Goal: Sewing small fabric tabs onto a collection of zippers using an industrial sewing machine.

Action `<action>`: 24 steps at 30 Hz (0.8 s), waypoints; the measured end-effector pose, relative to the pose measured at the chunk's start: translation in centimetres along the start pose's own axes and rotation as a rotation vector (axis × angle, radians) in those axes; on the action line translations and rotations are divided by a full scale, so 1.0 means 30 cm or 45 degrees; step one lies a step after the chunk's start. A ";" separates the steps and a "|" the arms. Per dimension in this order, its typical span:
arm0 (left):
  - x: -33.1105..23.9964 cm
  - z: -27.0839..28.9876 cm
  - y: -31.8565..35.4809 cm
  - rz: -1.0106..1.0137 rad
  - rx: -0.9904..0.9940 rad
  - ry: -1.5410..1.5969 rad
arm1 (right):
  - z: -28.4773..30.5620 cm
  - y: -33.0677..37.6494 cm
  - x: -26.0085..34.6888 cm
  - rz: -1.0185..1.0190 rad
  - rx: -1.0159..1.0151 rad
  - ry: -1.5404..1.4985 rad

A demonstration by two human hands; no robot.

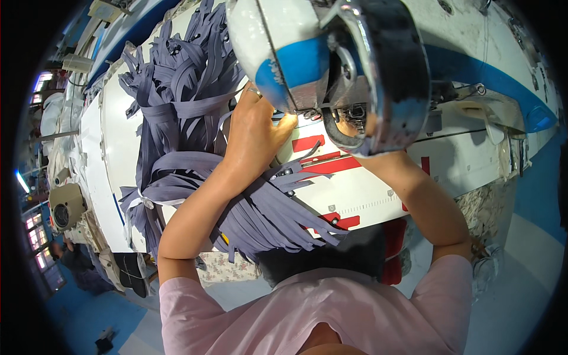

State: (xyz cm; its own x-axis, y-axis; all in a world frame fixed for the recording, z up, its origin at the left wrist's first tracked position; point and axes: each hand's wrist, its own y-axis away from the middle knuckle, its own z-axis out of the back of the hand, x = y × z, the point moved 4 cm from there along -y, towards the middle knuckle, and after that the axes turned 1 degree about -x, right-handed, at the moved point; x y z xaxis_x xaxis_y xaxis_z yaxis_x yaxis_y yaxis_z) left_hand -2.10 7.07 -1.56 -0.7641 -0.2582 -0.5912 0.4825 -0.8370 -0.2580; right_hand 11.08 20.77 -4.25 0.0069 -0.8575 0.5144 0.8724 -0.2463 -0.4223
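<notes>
Grey-violet fabric strips (195,112) lie heaped beside the left hand (255,127), fingers pinched under the sewing machine (331,65).

She wears a pale pink short-sleeved shirt (307,313), sleeves ending above the elbows; forearms bare. A thin ring (254,92) sits on the left hand (254,133).

The left hand (255,131) is resting on the white table (378,192), fingers reaching under the sewing machine (331,65) head right by the needle. The right hand is hiding behind the machine. A big heap of grey-purple fabric strips (177,112) is lying just left, spilling over the edge.
</notes>
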 end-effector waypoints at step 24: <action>0.003 -0.003 0.005 -0.100 0.000 -0.001 | -0.009 -0.004 0.014 0.167 -0.069 0.245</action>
State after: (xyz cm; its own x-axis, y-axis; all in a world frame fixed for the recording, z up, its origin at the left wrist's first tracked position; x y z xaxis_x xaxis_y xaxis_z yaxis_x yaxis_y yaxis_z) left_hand -2.06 6.96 -1.71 -0.7998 -0.1920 -0.5687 0.4211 -0.8546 -0.3038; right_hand 10.84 20.32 -4.19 0.0209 -0.9529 0.3027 0.8427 -0.1461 -0.5181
